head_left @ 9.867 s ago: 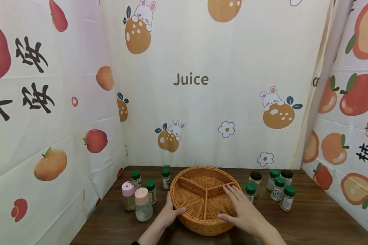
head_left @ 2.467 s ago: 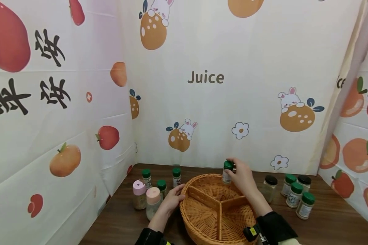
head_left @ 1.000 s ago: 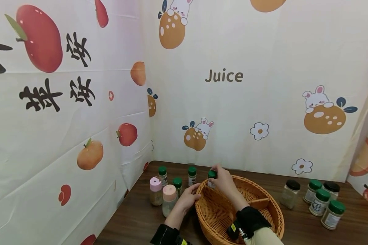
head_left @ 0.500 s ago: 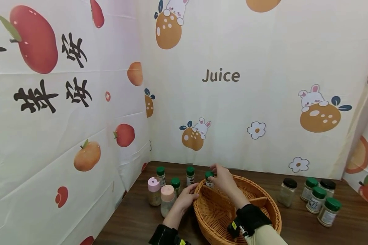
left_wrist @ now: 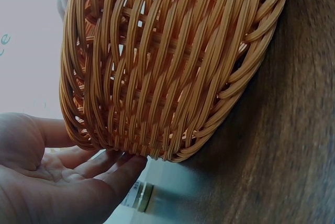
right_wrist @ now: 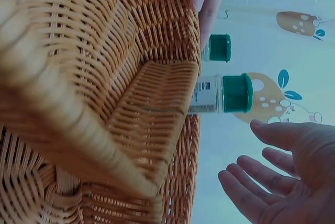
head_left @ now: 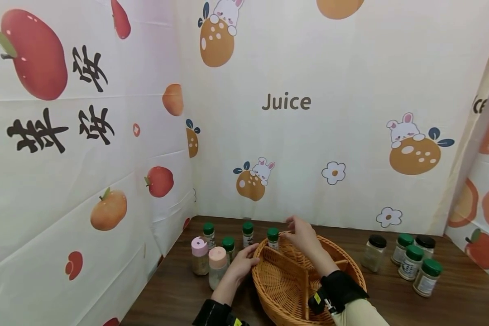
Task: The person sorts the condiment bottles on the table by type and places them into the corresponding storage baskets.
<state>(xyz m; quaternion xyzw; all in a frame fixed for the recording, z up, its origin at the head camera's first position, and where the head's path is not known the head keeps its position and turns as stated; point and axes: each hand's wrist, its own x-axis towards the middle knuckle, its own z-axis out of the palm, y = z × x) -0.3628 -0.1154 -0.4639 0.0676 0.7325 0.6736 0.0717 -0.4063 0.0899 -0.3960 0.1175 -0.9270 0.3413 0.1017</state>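
Right hand is letting go since half a second back: fingers are now spreading open just beside the green-capped jar, which I'm seeing standing upright in the wicker basket, far-left compartment against the rim. Left hand is pressing open fingers on the basket's outer wall, probably steadying it.

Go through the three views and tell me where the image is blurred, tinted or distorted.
Head view: evenly lit and sharp, walls bowed by the wide lens. Left wrist view: basket weave sharp, left hand soft at the frame edge, backdrop washed out. Right wrist view: bluish tint, the near divider blurred, the jar and right hand in focus.
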